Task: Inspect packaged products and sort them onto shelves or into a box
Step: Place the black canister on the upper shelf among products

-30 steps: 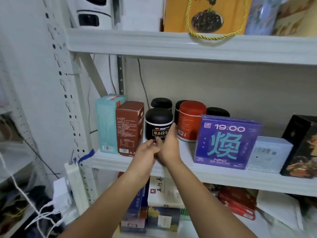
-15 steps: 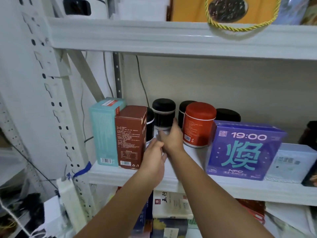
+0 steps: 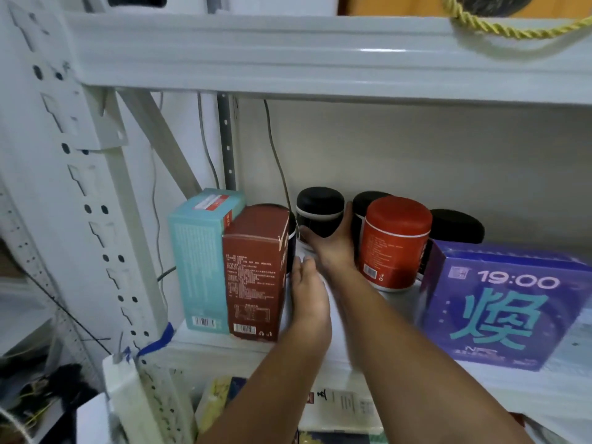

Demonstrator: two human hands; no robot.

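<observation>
Black jar (image 3: 320,216) with the white band stands at the back of the shelf (image 3: 211,347), between brown box (image 3: 256,274) and red jar (image 3: 395,241). Right hand (image 3: 333,248) clasps it, thumb one side, fingers the other. Left hand (image 3: 309,299) lies straight-fingered beside the brown box, holding nothing. Teal box (image 3: 198,261) far left, purple box (image 3: 499,306) right.

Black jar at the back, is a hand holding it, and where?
The right hand grips the black jar round its lower body, thumb left, fingers right. The left hand holds nothing.
</observation>
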